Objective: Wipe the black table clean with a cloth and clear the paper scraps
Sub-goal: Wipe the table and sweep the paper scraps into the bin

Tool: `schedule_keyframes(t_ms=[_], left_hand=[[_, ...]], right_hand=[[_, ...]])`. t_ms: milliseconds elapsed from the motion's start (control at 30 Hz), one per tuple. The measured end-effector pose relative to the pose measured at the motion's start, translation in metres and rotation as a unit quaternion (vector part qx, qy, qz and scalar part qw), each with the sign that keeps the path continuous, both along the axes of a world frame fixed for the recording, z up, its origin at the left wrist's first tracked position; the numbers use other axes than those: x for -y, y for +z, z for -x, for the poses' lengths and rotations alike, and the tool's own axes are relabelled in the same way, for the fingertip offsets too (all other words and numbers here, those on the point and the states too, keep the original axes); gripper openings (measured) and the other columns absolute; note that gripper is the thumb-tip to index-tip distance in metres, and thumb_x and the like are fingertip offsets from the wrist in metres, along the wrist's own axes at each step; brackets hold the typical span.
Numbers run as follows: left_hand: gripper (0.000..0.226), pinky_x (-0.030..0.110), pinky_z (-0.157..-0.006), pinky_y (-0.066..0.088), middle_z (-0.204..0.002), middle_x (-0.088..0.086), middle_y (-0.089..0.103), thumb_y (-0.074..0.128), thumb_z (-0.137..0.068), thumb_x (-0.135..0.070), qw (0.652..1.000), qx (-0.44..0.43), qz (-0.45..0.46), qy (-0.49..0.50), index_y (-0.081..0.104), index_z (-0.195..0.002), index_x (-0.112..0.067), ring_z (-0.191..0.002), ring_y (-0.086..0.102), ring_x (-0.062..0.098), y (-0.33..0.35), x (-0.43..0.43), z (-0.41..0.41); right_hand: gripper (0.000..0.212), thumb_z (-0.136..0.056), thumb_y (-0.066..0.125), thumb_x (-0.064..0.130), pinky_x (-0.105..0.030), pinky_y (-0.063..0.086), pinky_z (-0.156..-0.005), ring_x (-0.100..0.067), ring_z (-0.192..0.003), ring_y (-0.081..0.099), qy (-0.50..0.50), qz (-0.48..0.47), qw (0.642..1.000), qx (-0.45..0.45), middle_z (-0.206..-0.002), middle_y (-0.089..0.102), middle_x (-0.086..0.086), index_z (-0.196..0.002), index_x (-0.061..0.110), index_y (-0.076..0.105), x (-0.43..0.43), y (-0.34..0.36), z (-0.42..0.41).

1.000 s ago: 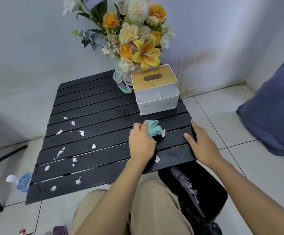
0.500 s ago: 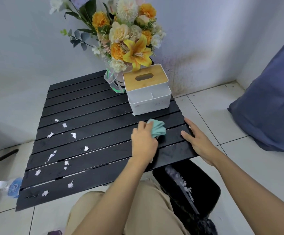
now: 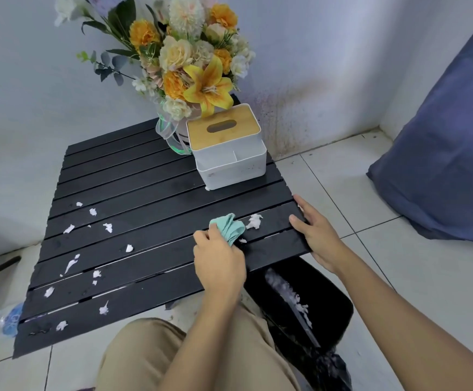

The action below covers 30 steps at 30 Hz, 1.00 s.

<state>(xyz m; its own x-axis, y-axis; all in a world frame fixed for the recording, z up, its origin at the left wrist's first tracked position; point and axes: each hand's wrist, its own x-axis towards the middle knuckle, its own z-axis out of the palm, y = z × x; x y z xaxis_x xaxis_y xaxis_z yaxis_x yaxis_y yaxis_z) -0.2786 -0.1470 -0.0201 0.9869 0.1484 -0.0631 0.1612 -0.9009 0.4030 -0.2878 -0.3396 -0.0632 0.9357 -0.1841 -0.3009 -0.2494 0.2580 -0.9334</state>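
The head view shows the left hand with its fingers closed around a crumpled mint-green cloth. Compared with a second ago, a bigger white paper scrap now lies just beside the cloth, near the right edge of the black slatted bench. I judge it is being pushed toward the black bin below. The right hand rests flat and open on that edge, holding nothing. Many scraps remain on the left. The white tissue box with wooden lid and the flower bouquet block the far corner.
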Motion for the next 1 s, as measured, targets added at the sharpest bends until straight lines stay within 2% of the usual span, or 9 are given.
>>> schedule_keyframes(t_ms=[133, 200, 267, 367, 567, 700, 767, 867, 1000], left_hand=[[0.051, 0.04, -0.081, 0.047, -0.117, 0.008, 0.043, 0.046, -0.084, -0.009, 0.995, -0.028, 0.025, -0.092, 0.042, -0.135, -0.014, -0.094, 0.053, 0.03, 0.006, 0.051, 0.009], [0.032, 0.036, -0.075, 0.047, -0.11, 0.013, 0.051, 0.044, -0.084, -0.009, 0.984, -0.051, 0.11, -0.134, 0.056, -0.113, -0.016, -0.084, 0.056, 0.029, 0.008, 0.052, -0.001], [0.013, 0.038, -0.07, 0.053, -0.093, 0.019, 0.061, 0.044, -0.082, -0.02, 0.974, -0.041, 0.194, -0.106, 0.055, -0.083, -0.016, -0.072, 0.061, 0.03, 0.013, 0.037, -0.019], [0.017, 0.046, -0.067, 0.056, -0.088, 0.02, 0.063, 0.041, -0.078, -0.034, 0.975, -0.019, 0.221, -0.023, 0.051, -0.073, -0.022, -0.069, 0.063, 0.033, 0.013, 0.005, -0.046], [0.044, 0.043, -0.078, 0.045, -0.118, 0.015, 0.044, 0.048, -0.084, -0.011, 0.999, 0.0, -0.03, -0.032, 0.046, -0.128, -0.009, -0.095, 0.054, 0.036, 0.002, 0.013, -0.023], [0.05, 0.035, -0.085, 0.043, -0.114, 0.006, 0.05, 0.047, -0.083, -0.01, 0.979, -0.009, 0.059, -0.195, 0.049, -0.133, -0.018, -0.1, 0.052, 0.026, 0.003, 0.046, 0.007], [0.028, 0.035, -0.076, 0.042, -0.099, 0.003, 0.058, 0.047, -0.089, -0.017, 0.963, -0.049, 0.177, -0.198, 0.062, -0.113, -0.019, -0.089, 0.055, 0.021, 0.012, 0.041, 0.0], [0.019, 0.034, -0.061, 0.04, -0.063, 0.0, 0.051, 0.049, -0.088, -0.021, 0.941, -0.045, 0.318, -0.102, 0.055, -0.072, -0.015, -0.059, 0.045, 0.019, 0.017, 0.014, -0.025], [0.025, 0.027, -0.051, 0.035, -0.072, 0.011, 0.05, 0.048, -0.087, -0.018, 0.968, -0.005, 0.234, -0.086, 0.045, -0.062, -0.017, -0.058, 0.047, 0.024, 0.013, 0.011, -0.063]], right_hand=[[0.054, -0.098, 0.052, 0.006, -0.037, 0.041, -0.109, -0.011, -0.129, 0.05, -0.016, -0.011, 1.0, -0.003, -0.144, 0.048, 0.005, -0.146, 0.027, 0.039, 0.0, 0.0, -0.001], [0.054, -0.098, 0.051, 0.005, -0.03, 0.051, -0.096, -0.007, -0.114, 0.06, -0.023, -0.032, 0.999, -0.008, -0.134, 0.056, 0.008, -0.146, 0.026, 0.04, 0.0, 0.002, -0.001], [0.053, -0.098, 0.051, 0.004, -0.025, 0.056, -0.08, -0.005, -0.101, 0.066, -0.031, -0.055, 0.998, -0.015, -0.124, 0.061, 0.011, -0.144, 0.027, 0.042, -0.001, 0.002, -0.002], [0.051, -0.098, 0.053, 0.007, -0.025, 0.056, -0.079, -0.008, -0.105, 0.066, -0.034, -0.07, 0.997, -0.024, -0.129, 0.061, 0.007, -0.144, 0.028, 0.044, 0.0, -0.001, -0.003], [0.051, -0.097, 0.052, 0.005, -0.024, 0.055, -0.081, -0.01, -0.111, 0.064, -0.033, -0.07, 0.997, -0.021, -0.132, 0.06, 0.004, -0.144, 0.026, 0.045, 0.0, -0.005, -0.004], [0.051, -0.095, 0.058, 0.012, -0.04, 0.044, -0.106, -0.017, -0.131, 0.048, -0.028, -0.031, 0.999, -0.025, -0.142, 0.052, 0.003, -0.136, 0.041, 0.05, 0.001, -0.006, -0.005], [0.05, -0.093, 0.061, 0.016, -0.042, 0.044, -0.107, -0.019, -0.131, 0.049, -0.033, -0.024, 0.999, -0.028, -0.142, 0.052, 0.0, -0.135, 0.042, 0.051, 0.0, -0.005, -0.005], [0.052, -0.095, 0.058, 0.011, -0.03, 0.057, -0.082, -0.016, -0.109, 0.065, -0.047, -0.061, 0.997, -0.022, -0.13, 0.062, 0.0, -0.142, 0.029, 0.046, -0.001, -0.001, -0.003], [0.053, -0.096, 0.056, 0.009, -0.026, 0.057, -0.077, -0.01, -0.103, 0.067, -0.045, -0.066, 0.996, -0.028, -0.122, 0.066, 0.007, -0.144, 0.026, 0.044, -0.001, 0.001, -0.003]])
